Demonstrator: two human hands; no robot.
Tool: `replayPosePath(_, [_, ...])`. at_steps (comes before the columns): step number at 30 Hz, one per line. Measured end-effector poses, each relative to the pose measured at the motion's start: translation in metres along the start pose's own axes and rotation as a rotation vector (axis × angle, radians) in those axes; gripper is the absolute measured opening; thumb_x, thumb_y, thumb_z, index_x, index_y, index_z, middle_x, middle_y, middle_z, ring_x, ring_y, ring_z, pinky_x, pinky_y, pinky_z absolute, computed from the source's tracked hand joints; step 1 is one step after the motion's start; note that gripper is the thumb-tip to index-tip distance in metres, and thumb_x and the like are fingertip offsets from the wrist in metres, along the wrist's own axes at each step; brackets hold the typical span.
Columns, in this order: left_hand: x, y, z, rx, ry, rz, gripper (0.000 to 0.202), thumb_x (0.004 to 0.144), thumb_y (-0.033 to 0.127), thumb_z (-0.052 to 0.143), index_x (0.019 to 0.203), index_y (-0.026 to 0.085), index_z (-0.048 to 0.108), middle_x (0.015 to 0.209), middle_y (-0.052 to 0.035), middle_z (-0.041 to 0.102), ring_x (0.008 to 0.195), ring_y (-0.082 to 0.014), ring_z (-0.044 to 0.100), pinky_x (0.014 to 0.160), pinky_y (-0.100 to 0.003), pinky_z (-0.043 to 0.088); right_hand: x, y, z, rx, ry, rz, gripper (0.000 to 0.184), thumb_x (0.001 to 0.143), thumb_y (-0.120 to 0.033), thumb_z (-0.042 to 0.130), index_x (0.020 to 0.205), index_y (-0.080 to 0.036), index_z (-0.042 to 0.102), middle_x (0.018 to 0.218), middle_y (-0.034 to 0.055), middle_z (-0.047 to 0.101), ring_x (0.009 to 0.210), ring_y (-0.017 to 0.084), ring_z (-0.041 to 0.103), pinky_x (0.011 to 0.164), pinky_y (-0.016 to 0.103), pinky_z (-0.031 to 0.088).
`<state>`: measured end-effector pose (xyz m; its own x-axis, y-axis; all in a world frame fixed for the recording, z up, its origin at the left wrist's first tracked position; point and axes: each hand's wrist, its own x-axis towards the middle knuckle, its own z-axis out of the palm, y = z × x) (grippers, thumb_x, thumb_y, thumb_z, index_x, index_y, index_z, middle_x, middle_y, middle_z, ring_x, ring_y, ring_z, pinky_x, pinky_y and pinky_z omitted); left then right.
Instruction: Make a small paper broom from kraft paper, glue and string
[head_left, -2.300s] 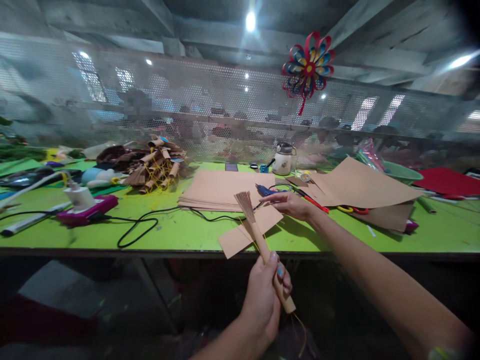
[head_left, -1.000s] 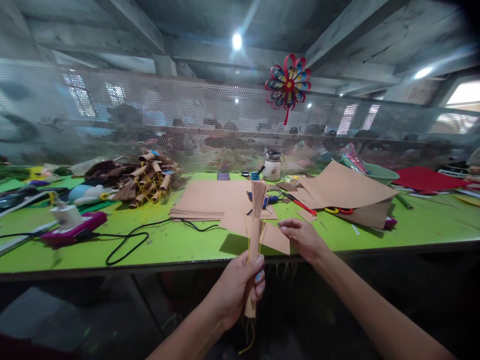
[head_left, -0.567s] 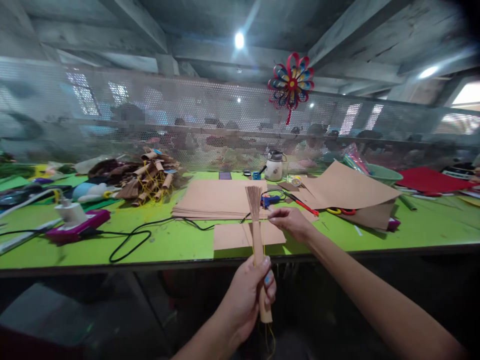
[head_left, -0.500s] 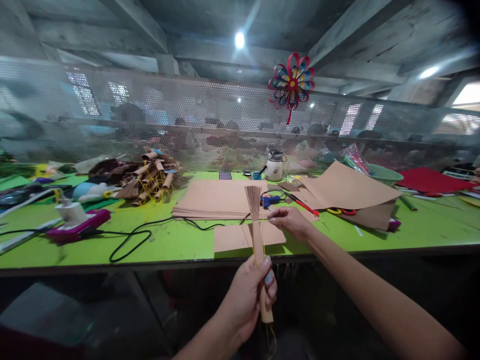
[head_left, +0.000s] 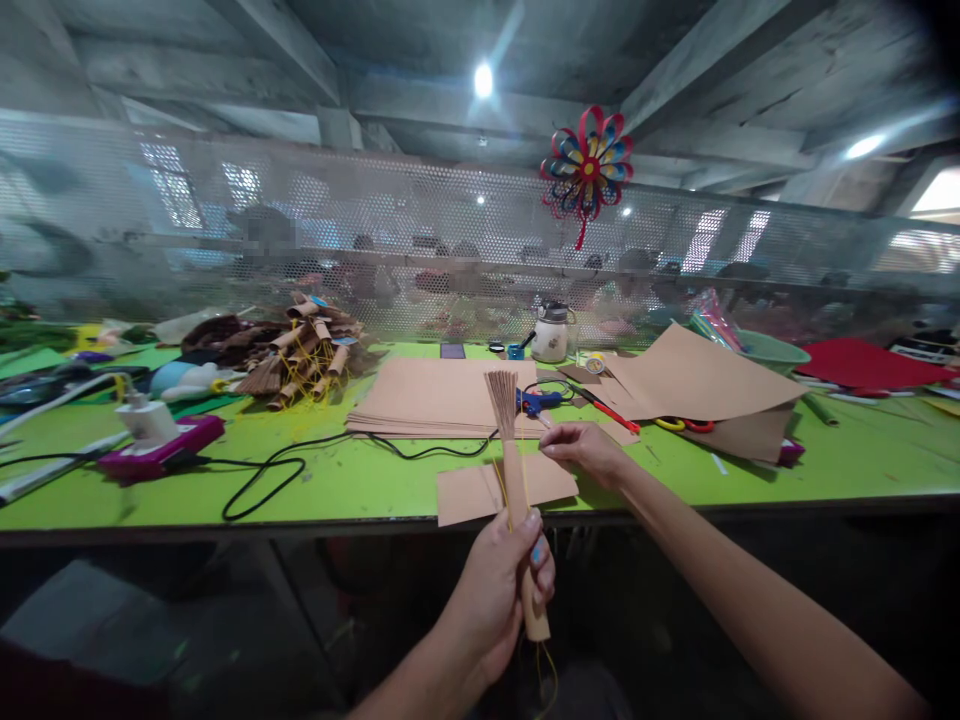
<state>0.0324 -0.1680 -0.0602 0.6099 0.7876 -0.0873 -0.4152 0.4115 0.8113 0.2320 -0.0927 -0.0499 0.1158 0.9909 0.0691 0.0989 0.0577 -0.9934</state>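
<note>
My left hand (head_left: 506,580) is wrapped round the handle of a small brown paper broom (head_left: 513,470), a rolled tube with a pleated, fanned top. The broom stands almost upright in front of the table edge. Thin yellow string (head_left: 524,480) runs along both sides of its handle, and loose loops hang below its lower end. Just right of the broom is my right hand (head_left: 581,448), its fingertips pressed together. Whatever they may pinch is too small to make out. Behind the broom, a cut piece of brown paper (head_left: 465,497) lies near the table's front edge.
A stack of brown paper (head_left: 435,390) lies on the green table (head_left: 390,490). A blue glue gun (head_left: 536,402) and red-handled tool (head_left: 616,417) lie behind my right hand. Paper brooms (head_left: 307,350) are heaped left, near a purple power strip (head_left: 161,450) and black cable (head_left: 255,485).
My right hand has shifted slightly right and down, its fingertips now a little farther from the broom. The broom's fanned top has tilted slightly left. My left hand keeps its grip.
</note>
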Motion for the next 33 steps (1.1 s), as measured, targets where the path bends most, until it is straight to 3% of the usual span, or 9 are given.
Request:
replayPosePath(11, [0.003,-0.003,0.002,-0.068,0.059,0.078,0.033,0.087,0.039,0.061,0.077,0.020,0.036,0.060,0.0076,0.041,0.046,-0.0052,0.037,0.046,-0.019,0.028,0.001,-0.003,0.009,-0.153,0.077,-0.126,0.019,0.054,-0.031,0.078,0.063,-0.015,0.071,0.060,0.0021,0.064,0.059,0.015,0.055,0.060,0.030,0.045])
replayPosePath(16, [0.009,0.000,0.007,-0.101,0.130,0.163,0.037,0.081,0.041,0.067,0.076,0.020,0.037,0.059,0.0086,0.042,0.048,-0.0057,0.040,0.049,-0.019,0.031,-0.014,-0.023,0.021,-0.247,0.138,-0.266,0.016,0.066,-0.036,0.074,0.070,-0.020,0.074,0.091,0.0080,0.070,0.095,0.024,0.060,0.079,0.034,0.047])
replayPosePath(19, [0.013,-0.002,0.010,-0.085,0.199,0.177,0.036,0.079,0.044,0.068,0.080,0.020,0.042,0.059,0.0081,0.044,0.049,-0.0066,0.042,0.048,-0.019,0.032,-0.037,-0.039,0.033,-0.289,-0.010,-0.271,0.022,0.075,-0.042,0.069,0.073,-0.021,0.076,0.084,0.0064,0.072,0.087,0.024,0.063,0.075,0.032,0.049])
replayPosePath(22, [0.016,-0.007,0.015,-0.062,0.269,0.223,0.034,0.075,0.043,0.071,0.087,0.017,0.051,0.060,0.0066,0.048,0.049,-0.0071,0.042,0.048,-0.019,0.033,-0.061,-0.048,0.047,-0.289,-0.322,-0.148,0.029,0.084,-0.045,0.061,0.082,-0.019,0.075,0.081,0.0046,0.071,0.066,0.018,0.062,0.060,0.028,0.049])
replayPosePath(24, [0.016,-0.009,0.018,-0.059,0.299,0.250,0.035,0.073,0.042,0.073,0.086,0.016,0.054,0.062,0.0049,0.051,0.051,-0.0071,0.043,0.049,-0.019,0.035,-0.073,-0.047,0.055,-0.258,-0.387,-0.074,0.030,0.085,-0.045,0.060,0.093,-0.019,0.073,0.082,0.0041,0.070,0.056,0.015,0.058,0.050,0.026,0.047])
replayPosePath(26, [0.016,-0.009,0.021,-0.089,0.304,0.261,0.036,0.070,0.042,0.075,0.086,0.016,0.055,0.068,0.0027,0.056,0.055,-0.0081,0.048,0.052,-0.020,0.038,-0.085,-0.041,0.061,-0.209,-0.274,-0.083,0.033,0.083,-0.045,0.064,0.104,-0.020,0.071,0.090,0.0054,0.070,0.065,0.018,0.062,0.057,0.027,0.051])
replayPosePath(28, [0.015,-0.007,0.022,-0.130,0.283,0.277,0.038,0.069,0.042,0.077,0.087,0.017,0.055,0.070,0.0025,0.058,0.057,-0.0091,0.052,0.052,-0.020,0.039,-0.097,-0.032,0.065,-0.112,-0.103,-0.117,0.038,0.081,-0.044,0.066,0.112,-0.022,0.068,0.105,0.0071,0.069,0.090,0.022,0.065,0.079,0.030,0.053])
replayPosePath(30, [0.014,-0.003,0.021,-0.155,0.266,0.303,0.037,0.070,0.043,0.077,0.085,0.018,0.052,0.067,0.0039,0.056,0.055,-0.0087,0.051,0.050,-0.019,0.038,-0.112,-0.022,0.068,0.002,-0.015,-0.099,0.041,0.082,-0.045,0.066,0.117,-0.023,0.065,0.116,0.0079,0.067,0.108,0.024,0.061,0.095,0.034,0.048])
replayPosePath(33, [0.013,0.001,0.018,-0.143,0.242,0.271,0.036,0.076,0.048,0.071,0.081,0.019,0.050,0.062,0.0059,0.053,0.044,-0.0066,0.044,0.040,-0.018,0.032,-0.132,-0.007,0.072,0.087,-0.027,-0.021,0.050,0.084,-0.046,0.064,0.127,-0.023,0.058,0.116,0.0099,0.066,0.096,0.024,0.065,0.083,0.035,0.054])
